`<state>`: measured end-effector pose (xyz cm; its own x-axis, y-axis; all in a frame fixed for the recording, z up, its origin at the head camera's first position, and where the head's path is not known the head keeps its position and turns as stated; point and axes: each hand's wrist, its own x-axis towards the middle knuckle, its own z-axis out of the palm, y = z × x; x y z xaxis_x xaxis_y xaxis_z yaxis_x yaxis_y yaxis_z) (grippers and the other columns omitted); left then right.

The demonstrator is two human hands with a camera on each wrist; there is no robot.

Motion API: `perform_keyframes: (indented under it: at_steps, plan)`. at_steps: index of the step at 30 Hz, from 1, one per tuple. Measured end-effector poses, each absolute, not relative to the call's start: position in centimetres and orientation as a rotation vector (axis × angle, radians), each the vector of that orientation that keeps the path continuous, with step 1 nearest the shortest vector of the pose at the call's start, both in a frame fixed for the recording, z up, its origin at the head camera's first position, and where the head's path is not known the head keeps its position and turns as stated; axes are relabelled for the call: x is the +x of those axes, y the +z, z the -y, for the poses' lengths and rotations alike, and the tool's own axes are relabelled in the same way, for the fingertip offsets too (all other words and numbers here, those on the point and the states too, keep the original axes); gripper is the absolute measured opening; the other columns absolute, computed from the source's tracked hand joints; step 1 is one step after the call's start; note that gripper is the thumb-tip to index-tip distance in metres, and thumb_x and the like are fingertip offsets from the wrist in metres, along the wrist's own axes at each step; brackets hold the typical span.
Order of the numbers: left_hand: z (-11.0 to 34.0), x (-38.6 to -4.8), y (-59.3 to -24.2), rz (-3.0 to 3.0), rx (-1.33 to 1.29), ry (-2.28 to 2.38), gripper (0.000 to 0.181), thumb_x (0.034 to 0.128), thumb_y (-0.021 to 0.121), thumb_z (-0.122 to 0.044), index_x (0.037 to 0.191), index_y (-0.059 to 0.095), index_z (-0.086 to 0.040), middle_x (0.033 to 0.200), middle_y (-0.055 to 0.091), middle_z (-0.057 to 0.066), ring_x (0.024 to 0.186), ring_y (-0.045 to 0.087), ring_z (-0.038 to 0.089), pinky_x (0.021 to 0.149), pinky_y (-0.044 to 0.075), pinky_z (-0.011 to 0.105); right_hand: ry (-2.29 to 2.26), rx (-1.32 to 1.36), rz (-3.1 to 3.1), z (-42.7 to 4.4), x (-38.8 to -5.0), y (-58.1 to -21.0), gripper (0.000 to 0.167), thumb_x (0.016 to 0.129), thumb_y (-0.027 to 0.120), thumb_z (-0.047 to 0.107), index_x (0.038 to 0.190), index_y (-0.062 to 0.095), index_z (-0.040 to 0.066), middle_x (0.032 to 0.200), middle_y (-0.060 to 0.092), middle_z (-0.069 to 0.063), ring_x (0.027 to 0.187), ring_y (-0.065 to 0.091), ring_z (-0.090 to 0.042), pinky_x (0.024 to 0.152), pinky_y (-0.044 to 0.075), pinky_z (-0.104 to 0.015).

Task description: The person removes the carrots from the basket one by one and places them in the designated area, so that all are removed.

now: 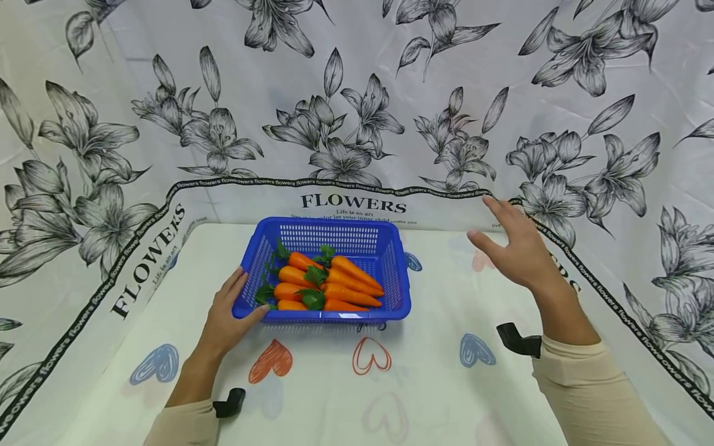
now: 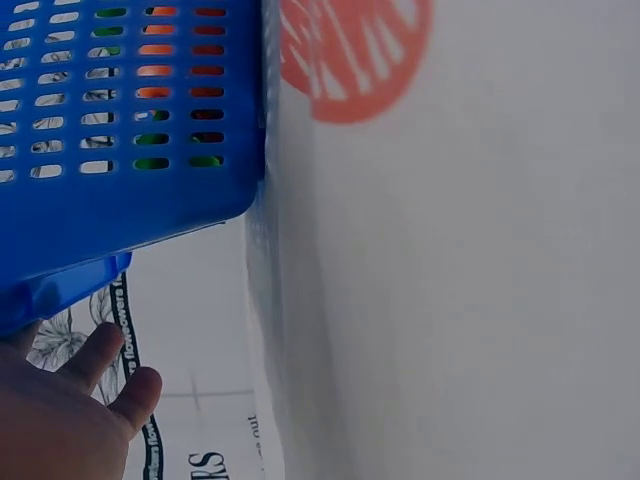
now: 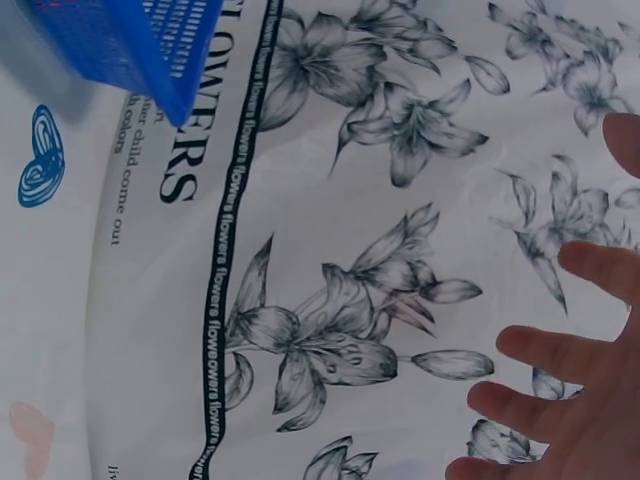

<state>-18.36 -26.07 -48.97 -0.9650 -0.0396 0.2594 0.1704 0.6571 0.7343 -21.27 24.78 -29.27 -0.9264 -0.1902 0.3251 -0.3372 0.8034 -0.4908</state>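
A blue plastic basket (image 1: 393,272) with slotted walls sits on the table, holding several orange carrots (image 1: 357,275) with green tops. At its front left corner, my left hand (image 1: 229,313) touches the rim, thumb along the front edge and fingers by the left side. The left wrist view shows spread fingers (image 2: 135,400) beside the basket's rim (image 2: 70,290). Well to the right of the basket, my right hand (image 1: 515,251) is raised in the air. Its fingers are spread and hold nothing, as the right wrist view also shows.
A pale tablecloth (image 1: 323,396) printed with hearts covers the table. Behind and at both sides hangs a white curtain (image 1: 357,37) with black flower drawings and a lettered band. Dark wrist mounts (image 1: 519,341) stick out from both sleeves.
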Motion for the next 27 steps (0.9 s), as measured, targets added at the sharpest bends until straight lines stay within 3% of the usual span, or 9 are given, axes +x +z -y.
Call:
perform_keyframes:
  at_steps: [3, 6, 10, 15, 21, 27]
  plan:
    - [26.1, -18.1, -48.8, 2.629, -0.097, -1.203, 0.086, 0.0834, 0.072, -0.040, 0.153, 0.030, -0.013, 0.159, 0.017, 0.004, 0.137, 0.022, 0.044, 0.098, 0.028, 0.071, 0.910, 0.426, 2.673, -24.5, -21.0, -28.9, 0.066, 0.094, 0.060, 0.040, 0.152, 0.030, 0.032, 0.153, 0.028, -0.014, 0.140, 0.021, -0.039, 0.100, 0.020, -0.072]
    - [26.1, -17.9, -48.6, 2.635, -0.093, -1.205, 0.087, 0.0829, 0.072, -0.040, 0.153, 0.029, -0.013, 0.159, 0.017, 0.005, 0.138, 0.021, 0.044, 0.097, 0.027, 0.071, 0.996, 0.445, 2.590, -24.3, -20.8, -28.7, 0.063, 0.093, 0.063, 0.034, 0.150, 0.036, 0.032, 0.147, 0.040, -0.012, 0.132, 0.036, -0.037, 0.098, 0.029, -0.066]
    - [26.0, -17.9, -48.5, 2.637, -0.095, -1.223, 0.087, 0.0832, 0.072, -0.040, 0.154, 0.027, -0.015, 0.159, 0.015, 0.004, 0.139, 0.018, 0.044, 0.098, 0.027, 0.071, 1.061, 0.506, 2.460, -23.9, -20.7, -28.4, 0.059, 0.092, 0.066, 0.020, 0.146, 0.044, 0.023, 0.133, 0.054, -0.010, 0.119, 0.049, -0.029, 0.096, 0.039, -0.047]
    - [25.9, -18.0, -48.6, 2.642, -0.096, -1.249, 0.088, 0.0839, 0.072, -0.040, 0.154, 0.025, -0.016, 0.160, 0.013, 0.003, 0.140, 0.017, 0.043, 0.098, 0.027, 0.071, 1.222, 0.615, 2.274, -23.3, -20.6, -28.2, 0.056, 0.088, 0.066, -0.001, 0.140, 0.051, 0.012, 0.120, 0.060, -0.007, 0.107, 0.055, -0.021, 0.088, 0.043, -0.026]
    - [25.9, -18.1, -48.6, 2.637, -0.120, -1.265, 0.088, 0.0840, 0.072, -0.040, 0.154, 0.026, -0.015, 0.160, 0.013, 0.003, 0.140, 0.016, 0.043, 0.099, 0.026, 0.070, 1.550, 0.887, 1.926, -21.7, -20.7, -27.4, 0.047, 0.085, 0.061, -0.012, 0.131, 0.053, -0.006, 0.111, 0.061, -0.018, 0.098, 0.060, -0.026, 0.085, 0.048, -0.026]
    - [26.0, -18.3, -48.5, 2.632, -0.120, -1.271, 0.088, 0.0842, 0.072, -0.039, 0.154, 0.025, -0.014, 0.160, 0.012, 0.004, 0.140, 0.017, 0.043, 0.099, 0.026, 0.070, 1.804, 1.000, 1.771, -19.2, -21.2, -26.5, 0.045, 0.086, 0.057, -0.006, 0.131, 0.053, -0.004, 0.110, 0.061, -0.021, 0.095, 0.060, -0.033, 0.081, 0.049, -0.032]
